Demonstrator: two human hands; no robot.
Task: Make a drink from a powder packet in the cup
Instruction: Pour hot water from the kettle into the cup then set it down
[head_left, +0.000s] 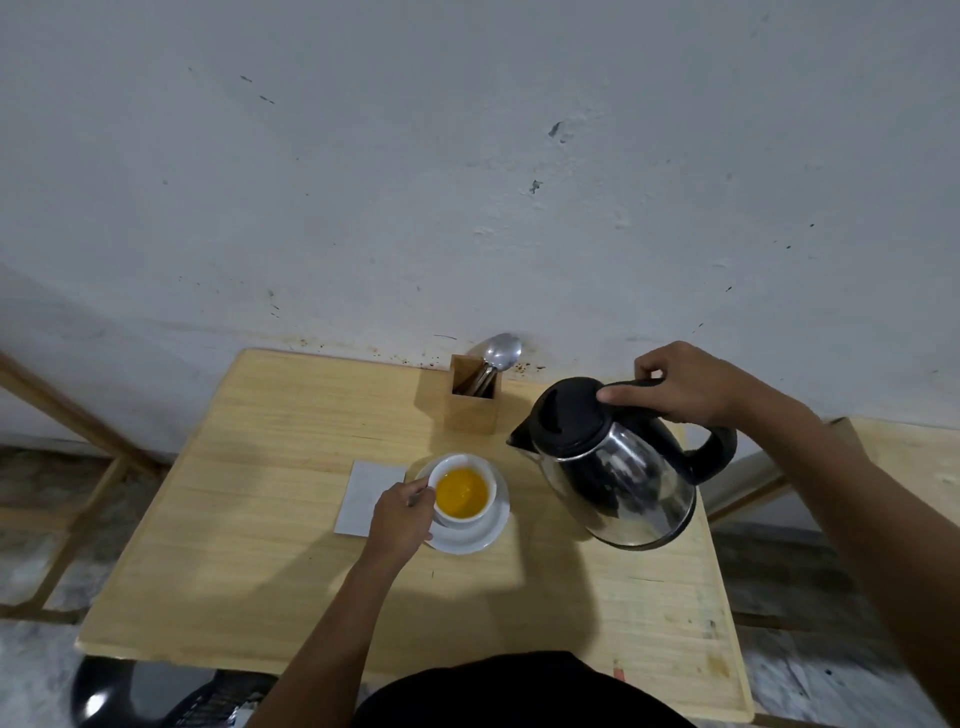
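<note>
Round white cup (462, 493); shiny steel kettle (618, 478).

Room light dim, flat, bluish on the wall (467, 156). Source overhead, behind the person: soft broad shadows of arms and head fall forward on the counter (260, 571). Bright reflections on the kettle (618, 483) body. Wide-angle bowing at frame edges; corners soft. Centre reasonably sharp, slight grain.

Wooden table (270, 571) standing against the wall, bearing a saucer (480, 538) (cup atop), napkin (366, 496), spoon holder (474, 400)
</note>
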